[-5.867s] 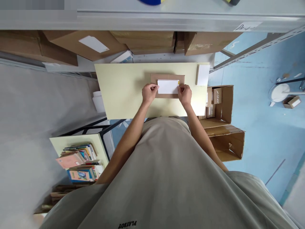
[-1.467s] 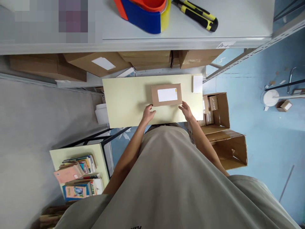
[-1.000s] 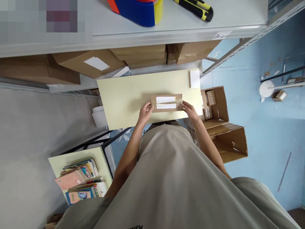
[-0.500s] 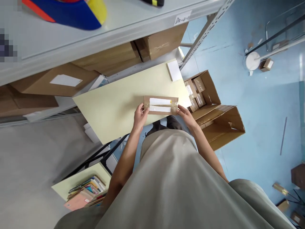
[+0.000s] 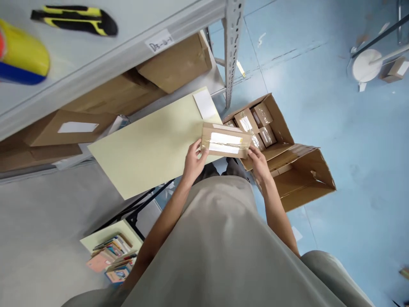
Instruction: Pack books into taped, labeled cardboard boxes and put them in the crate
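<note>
Left hand [image 5: 193, 164] and right hand [image 5: 259, 164] grip opposite ends of an oblong brown taped cardboard parcel [image 5: 225, 143] over the near right corner of the pale-yellow rectangular bench [image 5: 153, 153], apparently a carrying step, the next move calling for level, 2-handed support.

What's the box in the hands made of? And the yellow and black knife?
The box looks like matte brown cardboard, with shiny, see-through tape catching the light. The knife looks like hard plastic, maybe with some rubber, from its smooth, molded shape.
</note>
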`<state>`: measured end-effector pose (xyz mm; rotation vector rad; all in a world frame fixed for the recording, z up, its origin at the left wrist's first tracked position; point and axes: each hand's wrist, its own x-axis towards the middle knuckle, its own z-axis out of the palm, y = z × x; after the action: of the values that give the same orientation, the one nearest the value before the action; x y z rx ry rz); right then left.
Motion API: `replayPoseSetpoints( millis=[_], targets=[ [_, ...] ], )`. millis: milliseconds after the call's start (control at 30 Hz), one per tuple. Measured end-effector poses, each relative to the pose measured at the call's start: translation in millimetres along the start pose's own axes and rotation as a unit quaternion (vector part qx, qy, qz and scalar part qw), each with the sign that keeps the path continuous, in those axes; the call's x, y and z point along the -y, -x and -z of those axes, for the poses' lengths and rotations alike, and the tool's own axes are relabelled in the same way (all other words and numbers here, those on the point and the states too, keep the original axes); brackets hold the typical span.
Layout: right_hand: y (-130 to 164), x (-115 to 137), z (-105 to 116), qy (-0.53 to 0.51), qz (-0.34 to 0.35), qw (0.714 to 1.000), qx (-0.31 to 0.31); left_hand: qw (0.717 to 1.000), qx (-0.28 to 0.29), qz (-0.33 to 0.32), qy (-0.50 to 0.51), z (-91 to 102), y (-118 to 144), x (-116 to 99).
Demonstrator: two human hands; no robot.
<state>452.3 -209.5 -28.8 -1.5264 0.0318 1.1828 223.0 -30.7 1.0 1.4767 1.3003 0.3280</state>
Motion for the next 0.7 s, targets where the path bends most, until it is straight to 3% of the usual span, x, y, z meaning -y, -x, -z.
replayPoseSetpoints(
  millis=[100, 200, 300, 400, 533, 700],
  targets=[
    [-20.0, -6.3, 56.7, -0.043, -0.003, 0.995, -0.086, 0.994, 0.053, -0.075, -0.065, -67.1, -14.6, -32.3],
    [-40.5, -22.3, 95.4, -0.082, -0.056, 0.982, -0.158, 0.984, 0.093, -0.130, -0.072, -142.9, -36.4, -45.6],
    [-60.6, -43.3, 107.5, -0.076, -0.082, 0.975, -0.192, 0.991, 0.081, -0.085, -0.062, -214.1, -65.4, -32.4],
    [-82.7, -68.0, 100.4, -0.067, -0.111, 0.967, -0.220, 0.997, 0.001, -0.014, -0.071, -265.7, -100.7, 3.6],
    [-120.7, -108.7, 87.7, -0.052, -0.154, 0.968, -0.189, 0.990, -0.072, 0.064, -0.107, -296.4, -151.9, 67.7],
    [-183.5, -164.6, 79.5, -0.010, -0.207, 0.969, -0.135, 0.989, -0.022, 0.080, -0.118, -298.8, -207.8, 134.2]
  ],
)
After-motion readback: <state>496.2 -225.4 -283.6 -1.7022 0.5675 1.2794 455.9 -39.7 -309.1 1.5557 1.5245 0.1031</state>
